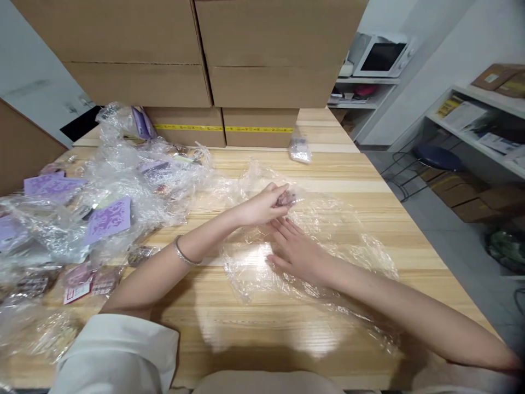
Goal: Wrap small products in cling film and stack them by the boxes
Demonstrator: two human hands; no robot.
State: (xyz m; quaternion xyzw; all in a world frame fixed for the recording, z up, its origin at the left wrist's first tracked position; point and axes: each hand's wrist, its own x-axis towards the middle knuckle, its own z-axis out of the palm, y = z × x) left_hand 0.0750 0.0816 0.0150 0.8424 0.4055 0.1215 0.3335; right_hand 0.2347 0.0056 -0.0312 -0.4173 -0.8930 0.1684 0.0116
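Observation:
A thin, clear plastic sheet [344, 235] lies crumpled and spread over the wooden table in front of me. Upon it, my left hand [264, 206] is closed around a small dark-pink item [286, 198], partly covered by my fingers, whose kind I cannot make out. Just below, my right hand [297, 249] rests flat on the sheet with its fingers stretched out. The fingertips of the right hand come close to the left hand, or touch it.
Plastic wrapping [164, 164] and purple patterned cards [109, 220] pile up at the left. Small wrapped packets [84, 282] lie nearer me. Large cardboard boxes [270, 54] stand at the back, with a small wrapped packet [299, 149] beside them. The wooden table [262, 345] ends at the right.

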